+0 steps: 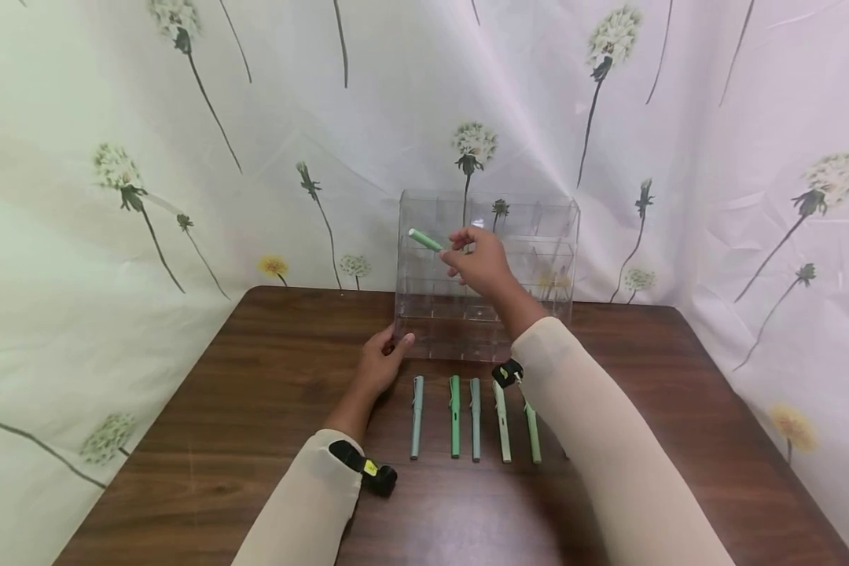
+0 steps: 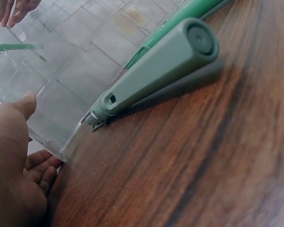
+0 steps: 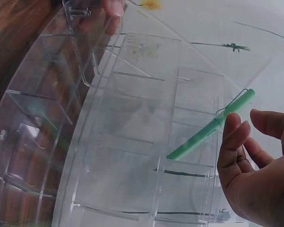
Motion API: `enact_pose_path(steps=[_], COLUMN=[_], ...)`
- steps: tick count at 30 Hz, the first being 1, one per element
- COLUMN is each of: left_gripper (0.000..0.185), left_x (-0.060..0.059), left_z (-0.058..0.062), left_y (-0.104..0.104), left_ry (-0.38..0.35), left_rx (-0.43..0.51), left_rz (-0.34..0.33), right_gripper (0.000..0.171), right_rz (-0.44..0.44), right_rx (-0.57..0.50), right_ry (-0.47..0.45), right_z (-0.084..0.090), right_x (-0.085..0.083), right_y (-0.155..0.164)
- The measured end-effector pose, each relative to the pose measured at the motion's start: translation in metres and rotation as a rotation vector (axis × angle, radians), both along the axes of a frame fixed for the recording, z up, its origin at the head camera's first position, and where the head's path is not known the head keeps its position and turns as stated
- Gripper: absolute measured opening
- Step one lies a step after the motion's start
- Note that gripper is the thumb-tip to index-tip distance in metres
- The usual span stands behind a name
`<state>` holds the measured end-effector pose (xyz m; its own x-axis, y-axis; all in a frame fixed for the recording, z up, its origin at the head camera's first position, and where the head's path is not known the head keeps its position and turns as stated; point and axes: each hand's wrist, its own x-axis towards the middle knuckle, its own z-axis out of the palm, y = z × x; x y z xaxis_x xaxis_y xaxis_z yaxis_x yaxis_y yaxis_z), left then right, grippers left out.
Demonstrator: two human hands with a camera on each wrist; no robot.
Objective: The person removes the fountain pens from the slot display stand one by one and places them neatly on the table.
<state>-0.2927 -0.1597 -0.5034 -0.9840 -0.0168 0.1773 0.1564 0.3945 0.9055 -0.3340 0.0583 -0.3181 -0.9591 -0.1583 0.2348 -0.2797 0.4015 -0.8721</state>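
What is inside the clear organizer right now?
The clear organizer shows bare compartments; no pens rest inside. The right hand holds a green pen at its upper tier. The hand and forearm cover some middle compartments, so their contents cannot be seen.

Six green pens [image 1: 455, 415]: five on table [image 1: 255, 440], one held; one clear organizer [image 1: 424, 314]

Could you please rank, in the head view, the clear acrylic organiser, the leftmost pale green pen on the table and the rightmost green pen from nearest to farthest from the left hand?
1. Clear acrylic organiser: the left hand touches its front left corner.
2. Leftmost pale green pen: on the table just right of that hand.
3. Rightmost green pen: far end of the row, partly under the right sleeve.
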Motion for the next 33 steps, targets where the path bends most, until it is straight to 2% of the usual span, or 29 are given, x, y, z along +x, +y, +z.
enact_pose_path(steps=[8, 18, 33], left_gripper=[0.060, 0.057, 0.061], left_x=[0.000, 0.000, 0.002], left_z=[-0.002, -0.001, 0.002], left_y=[-0.001, 0.000, -0.001], left_ry=[-0.001, -0.005, -0.016], left_rx=[0.022, 0.032, 0.016], left_rz=[-0.004, -0.005, -0.005], right_gripper=[0.049, 0.050, 0.042], right_rz=[-0.002, -0.006, -0.018], right_rx=[-0.004, 0.036, 0.013], right_ry=[0.019, 0.008, -0.058], right_z=[0.003, -0.003, -0.003], right_x=[-0.009, -0.020, -0.018], right_y=[-0.004, -0.009, -0.029])
